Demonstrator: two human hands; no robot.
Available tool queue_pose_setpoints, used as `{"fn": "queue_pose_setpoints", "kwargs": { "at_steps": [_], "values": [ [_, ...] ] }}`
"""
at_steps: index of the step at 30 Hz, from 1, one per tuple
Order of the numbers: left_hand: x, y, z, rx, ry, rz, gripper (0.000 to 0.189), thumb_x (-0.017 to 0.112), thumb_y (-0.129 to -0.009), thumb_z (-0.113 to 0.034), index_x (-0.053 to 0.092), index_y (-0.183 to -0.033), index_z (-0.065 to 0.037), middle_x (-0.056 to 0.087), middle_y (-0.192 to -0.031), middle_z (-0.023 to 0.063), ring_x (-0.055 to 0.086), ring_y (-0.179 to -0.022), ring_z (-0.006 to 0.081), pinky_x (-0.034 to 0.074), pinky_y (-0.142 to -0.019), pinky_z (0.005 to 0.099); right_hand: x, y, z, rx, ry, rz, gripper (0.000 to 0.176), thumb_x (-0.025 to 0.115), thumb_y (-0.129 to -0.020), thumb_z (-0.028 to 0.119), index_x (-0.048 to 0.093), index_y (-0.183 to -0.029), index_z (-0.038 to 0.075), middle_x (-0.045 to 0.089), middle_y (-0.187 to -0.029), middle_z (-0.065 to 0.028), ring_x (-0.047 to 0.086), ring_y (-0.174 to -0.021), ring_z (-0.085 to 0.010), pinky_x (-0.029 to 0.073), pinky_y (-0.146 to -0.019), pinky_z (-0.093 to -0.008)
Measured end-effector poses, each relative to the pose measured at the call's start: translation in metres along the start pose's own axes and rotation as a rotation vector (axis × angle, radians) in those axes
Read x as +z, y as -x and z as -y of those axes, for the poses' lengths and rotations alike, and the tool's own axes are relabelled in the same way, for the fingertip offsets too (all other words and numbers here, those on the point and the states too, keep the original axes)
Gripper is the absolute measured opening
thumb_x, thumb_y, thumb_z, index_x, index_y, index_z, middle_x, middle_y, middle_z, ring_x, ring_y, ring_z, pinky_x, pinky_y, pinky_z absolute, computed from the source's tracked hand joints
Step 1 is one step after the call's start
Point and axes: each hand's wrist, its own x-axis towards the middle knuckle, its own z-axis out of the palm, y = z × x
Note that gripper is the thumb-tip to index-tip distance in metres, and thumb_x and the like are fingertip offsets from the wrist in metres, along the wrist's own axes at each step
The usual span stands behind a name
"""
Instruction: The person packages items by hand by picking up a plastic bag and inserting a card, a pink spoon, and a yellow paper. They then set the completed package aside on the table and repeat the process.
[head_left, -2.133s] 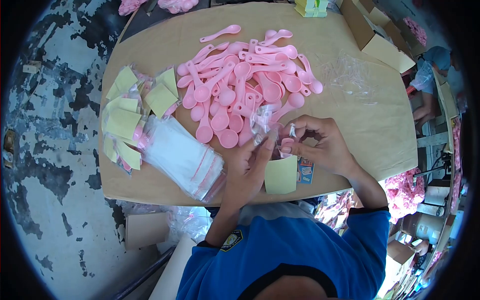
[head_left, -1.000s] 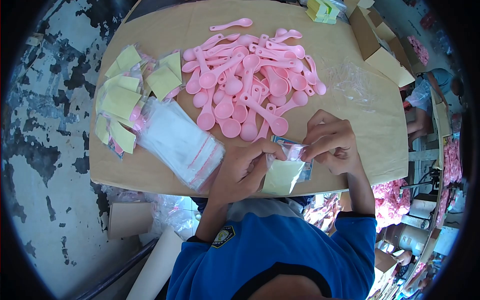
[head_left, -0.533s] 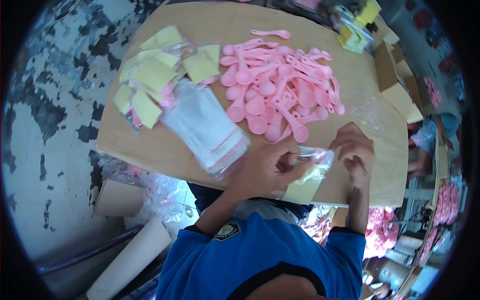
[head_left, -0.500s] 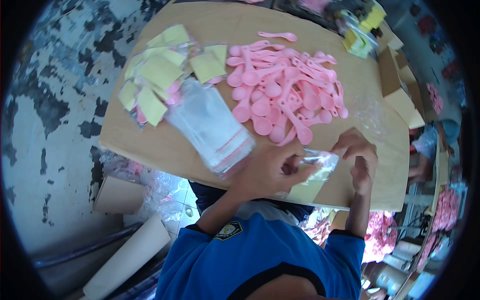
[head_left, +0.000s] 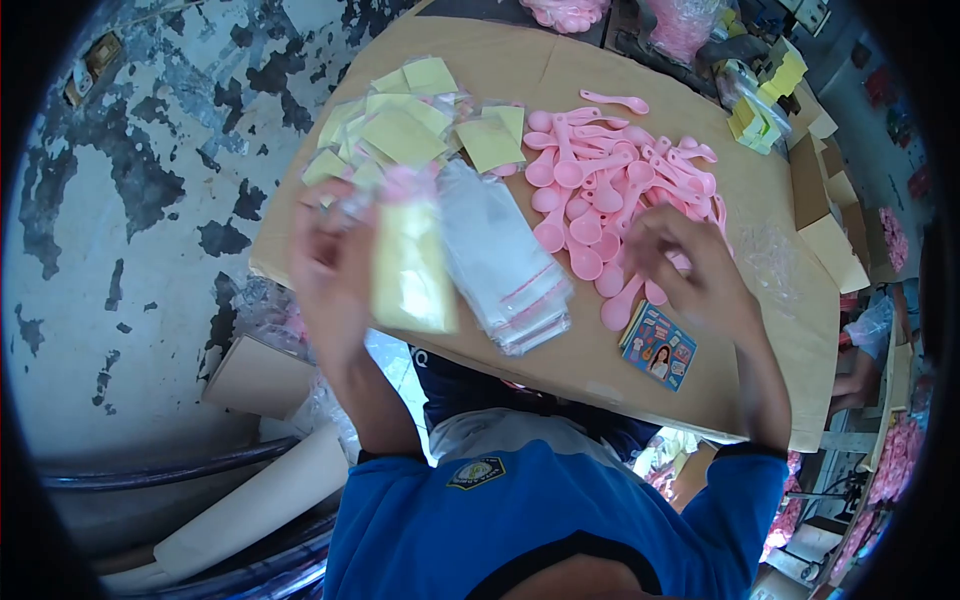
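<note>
My left hand (head_left: 335,255), blurred by motion, grips a clear plastic packet with a yellow card (head_left: 415,270) inside, beside a heap of similar packets (head_left: 405,130). Something pink shows at the packet's top. My right hand (head_left: 695,265) hovers at the near right side of a pile of pink measuring spoons (head_left: 600,190), its fingers curved and apart; I see nothing held in it. Below that hand lies a small stack of printed blue cards (head_left: 658,345). Between the hands, a stack of clear plastic bags (head_left: 505,265) lies on the table.
Brown paper or cardboard covers the table (head_left: 600,375). One spoon (head_left: 615,102) lies apart at the back. Yellow card bundles (head_left: 755,125) and an open cardboard box (head_left: 825,205) stand at the right edge. A pale roll (head_left: 235,510) leans at lower left. Another person's arm (head_left: 860,375) shows far right.
My left hand has carried the packet from the front of the table leftward to the packet heap. My right hand has moved to the spoons, and the blue cards now show.
</note>
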Motion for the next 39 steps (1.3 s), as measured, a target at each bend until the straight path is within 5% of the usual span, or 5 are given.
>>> {"fn": "queue_pose_setpoints", "kwargs": {
  "at_steps": [6, 10, 21, 28, 39],
  "values": [
    [-0.08, -0.13, 0.058, 0.092, -0.846, -0.012, 0.049, 0.069, -0.086, -0.023, 0.047, -0.125, -0.003, 0.061, -0.112, 0.0211, 0.063, -0.097, 0.0226, 0.051, -0.08, 0.0352, 0.042, -0.138, -0.032, -0.176, 0.119, -0.095, 0.055, 0.056, -0.093, 0.042, 0.049, -0.124, -0.003, 0.064, -0.109, -0.0192, 0.064, -0.096, -0.0287, 0.051, -0.082, -0.0384],
    [-0.085, -0.133, 0.124, -0.276, -1.338, 0.014, 0.103, 0.064, -0.074, -0.063, 0.018, -0.148, -0.008, 0.012, -0.149, 0.0364, 0.009, -0.14, 0.0502, 0.01, -0.111, 0.0604, 0.063, -0.227, -0.055, -0.053, 0.219, -0.141, 0.08, 0.052, -0.089, 0.058, 0.036, -0.14, -0.002, 0.05, -0.132, -0.0261, 0.052, -0.121, -0.0351, 0.04, -0.103, -0.0392],
    [-0.075, -0.158, 0.131, -0.321, -0.839, -0.101, 0.082, 0.05, -0.085, -0.06, 0.035, -0.143, -0.004, 0.036, -0.143, 0.0302, 0.026, -0.137, 0.0429, 0.017, -0.112, 0.0492, 0.122, -0.308, -0.049, 0.031, 0.331, 0.226, 0.119, 0.062, -0.066, 0.079, 0.023, -0.148, 0.003, 0.035, -0.146, -0.0259, 0.039, -0.133, -0.0368, 0.034, -0.109, -0.0402],
    [-0.051, -0.173, 0.128, -0.191, -0.511, -0.034, 0.064, 0.062, -0.087, -0.041, 0.045, -0.132, 0.001, 0.06, -0.118, 0.0201, 0.063, -0.098, 0.0264, 0.051, -0.083, 0.0339, 0.129, -0.315, -0.066, 0.024, 0.256, 0.057, 0.11, 0.078, -0.059, 0.066, 0.038, -0.143, 0.006, 0.043, -0.133, -0.0322, 0.047, -0.123, -0.0411, 0.042, -0.101, -0.0406],
    [0.005, -0.219, 0.077, 0.043, 0.141, 0.263, 0.045, 0.067, -0.088, -0.017, 0.049, -0.125, 0.002, 0.06, -0.111, 0.0093, 0.061, -0.095, 0.0142, 0.051, -0.081, 0.0259, 0.058, -0.305, -0.04, -0.363, 0.145, -0.27, 0.091, 0.086, -0.06, 0.046, 0.05, -0.133, 0.005, 0.051, -0.118, -0.0202, 0.054, -0.111, -0.0307, 0.045, -0.096, -0.0392]
  ]
}}
